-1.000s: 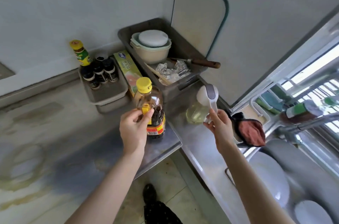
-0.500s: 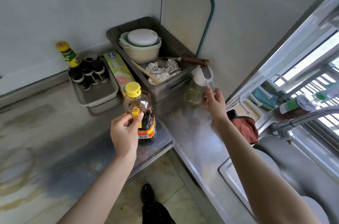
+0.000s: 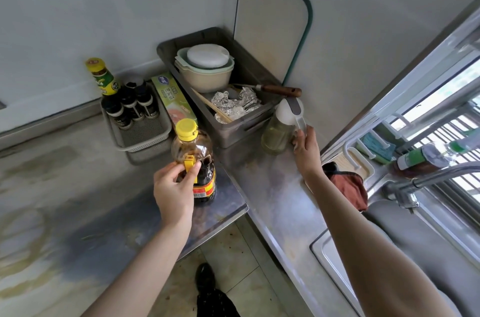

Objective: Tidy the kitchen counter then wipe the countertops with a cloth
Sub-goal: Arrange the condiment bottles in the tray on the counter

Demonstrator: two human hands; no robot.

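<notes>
My left hand (image 3: 172,188) grips the yellow handle of a large sauce bottle (image 3: 194,158) with a yellow cap, which stands near the corner of the stained steel counter (image 3: 78,199). My right hand (image 3: 306,151) holds the clear handle of an oil dispenser (image 3: 281,125) with a white top; it stands on the counter beside the grey bin (image 3: 233,129), close to the wall. A dark red cloth (image 3: 348,186) lies bunched beside the sink, right of my right wrist.
The grey bin holds stacked bowls (image 3: 205,67), crumpled foil (image 3: 233,105), chopsticks and a knife (image 3: 275,89). A small basket (image 3: 140,127) holds dark condiment bottles; a wrap box (image 3: 174,98) lies beside it. A cutting board (image 3: 270,23) leans on the wall. Sink (image 3: 405,236) and faucet (image 3: 415,184) lie right.
My right hand carried the oil dispenser away from me and set it down by the grey bin near the wall. My left hand stayed on the sauce bottle.
</notes>
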